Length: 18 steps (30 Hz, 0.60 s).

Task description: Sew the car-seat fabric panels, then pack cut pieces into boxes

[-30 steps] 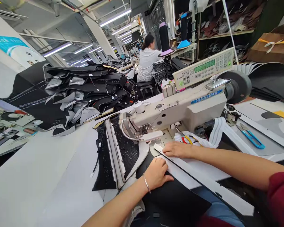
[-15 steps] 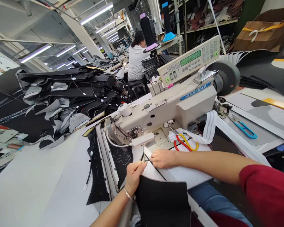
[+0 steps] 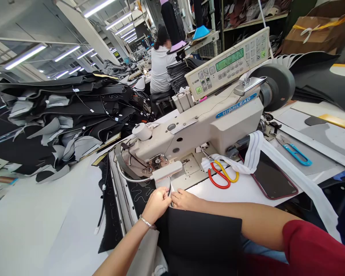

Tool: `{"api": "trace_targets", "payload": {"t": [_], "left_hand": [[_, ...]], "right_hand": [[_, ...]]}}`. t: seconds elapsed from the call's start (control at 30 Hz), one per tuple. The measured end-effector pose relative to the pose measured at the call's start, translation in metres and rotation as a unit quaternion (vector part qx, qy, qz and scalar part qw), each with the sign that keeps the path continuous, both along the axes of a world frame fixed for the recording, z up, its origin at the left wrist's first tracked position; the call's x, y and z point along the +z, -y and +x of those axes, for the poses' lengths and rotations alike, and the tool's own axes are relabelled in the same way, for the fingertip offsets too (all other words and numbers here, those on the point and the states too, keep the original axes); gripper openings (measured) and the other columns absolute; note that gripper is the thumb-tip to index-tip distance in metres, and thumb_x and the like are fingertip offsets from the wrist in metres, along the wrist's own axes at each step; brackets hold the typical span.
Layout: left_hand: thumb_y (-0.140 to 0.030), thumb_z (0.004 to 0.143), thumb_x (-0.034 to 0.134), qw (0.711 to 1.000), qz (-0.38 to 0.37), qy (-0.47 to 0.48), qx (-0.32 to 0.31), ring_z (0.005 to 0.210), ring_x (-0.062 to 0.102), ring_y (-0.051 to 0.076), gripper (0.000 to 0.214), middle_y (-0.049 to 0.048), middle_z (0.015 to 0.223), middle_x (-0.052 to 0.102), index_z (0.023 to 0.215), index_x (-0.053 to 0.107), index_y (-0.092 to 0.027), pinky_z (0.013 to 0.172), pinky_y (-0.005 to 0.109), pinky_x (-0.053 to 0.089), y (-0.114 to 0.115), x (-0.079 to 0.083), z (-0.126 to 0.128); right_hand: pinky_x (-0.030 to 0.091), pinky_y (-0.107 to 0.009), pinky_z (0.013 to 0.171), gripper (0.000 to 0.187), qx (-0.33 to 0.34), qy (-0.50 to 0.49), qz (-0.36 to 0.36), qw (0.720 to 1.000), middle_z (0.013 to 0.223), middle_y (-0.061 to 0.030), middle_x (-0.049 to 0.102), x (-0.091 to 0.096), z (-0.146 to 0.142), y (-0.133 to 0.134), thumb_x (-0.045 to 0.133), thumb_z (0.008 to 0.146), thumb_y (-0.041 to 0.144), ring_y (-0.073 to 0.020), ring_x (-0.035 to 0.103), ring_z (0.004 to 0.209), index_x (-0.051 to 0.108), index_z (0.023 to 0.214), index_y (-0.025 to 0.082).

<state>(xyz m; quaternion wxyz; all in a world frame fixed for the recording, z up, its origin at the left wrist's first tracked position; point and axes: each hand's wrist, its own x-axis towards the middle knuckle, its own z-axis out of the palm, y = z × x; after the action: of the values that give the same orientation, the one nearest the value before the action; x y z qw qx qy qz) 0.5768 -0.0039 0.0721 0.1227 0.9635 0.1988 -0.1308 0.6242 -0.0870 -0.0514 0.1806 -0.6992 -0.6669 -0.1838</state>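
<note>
The left hand (image 3: 156, 205) is pinching a white strip (image 3: 169, 188), which is standing upright just under the sewing machine (image 3: 201, 130) head. The right hand (image 3: 184, 199) is resting just beside it, its grip hidden. Below both hands, a black panel (image 3: 198, 237) is lying with its long top edge running sideways. Further right, scissors (image 3: 221, 176) and a phone (image 3: 271, 176) are lying on the table (image 3: 247, 195).

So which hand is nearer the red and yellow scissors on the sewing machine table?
The right hand is nearer; the red and yellow scissors lie ahead of it and to its right. The left hand is farther away, on the right hand's other side.
</note>
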Motion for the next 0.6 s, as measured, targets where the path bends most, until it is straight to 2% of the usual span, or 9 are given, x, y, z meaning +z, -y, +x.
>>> {"api": "trace_targets", "payload": {"t": [0.27, 0.43, 0.6], "left_hand": [[-0.023, 0.066, 0.035, 0.998, -0.063, 0.016, 0.026, 0.081, 0.057, 0.016, 0.017, 0.0079, 0.094, 0.064, 0.049, 0.036, -0.019, 0.070, 0.024, 0.041, -0.005, -0.008, -0.004], [-0.026, 0.064, 0.036, 0.994, -0.100, 0.023, 0.040, 0.082, 0.057, 0.017, 0.017, 0.0093, 0.097, 0.063, 0.049, 0.034, -0.019, 0.073, 0.026, 0.041, -0.010, -0.011, -0.005], [-0.029, 0.061, 0.038, 0.988, -0.135, 0.021, 0.071, 0.081, 0.057, 0.018, 0.016, 0.0091, 0.100, 0.062, 0.049, 0.035, -0.019, 0.076, 0.028, 0.041, -0.012, -0.011, -0.004]], "right_hand": [[0.041, -0.035, 0.069, 0.028, -0.029, -0.016, 0.031, 0.999, 0.080, -0.0106, 0.061, -0.010, -0.007, -0.007, 0.029, 0.084, 0.014, -0.0204, 0.053, 0.078, 0.057, 0.083, 0.011], [0.041, -0.034, 0.074, 0.031, -0.044, -0.030, 0.034, 0.998, 0.084, -0.0104, 0.061, -0.013, -0.009, -0.009, 0.028, 0.084, 0.015, -0.0191, 0.053, 0.077, 0.059, 0.085, 0.010], [0.041, -0.033, 0.076, 0.029, -0.032, -0.034, 0.047, 0.998, 0.079, -0.0091, 0.061, -0.011, -0.005, -0.008, 0.030, 0.084, 0.015, -0.0192, 0.053, 0.078, 0.058, 0.084, 0.009]]}}
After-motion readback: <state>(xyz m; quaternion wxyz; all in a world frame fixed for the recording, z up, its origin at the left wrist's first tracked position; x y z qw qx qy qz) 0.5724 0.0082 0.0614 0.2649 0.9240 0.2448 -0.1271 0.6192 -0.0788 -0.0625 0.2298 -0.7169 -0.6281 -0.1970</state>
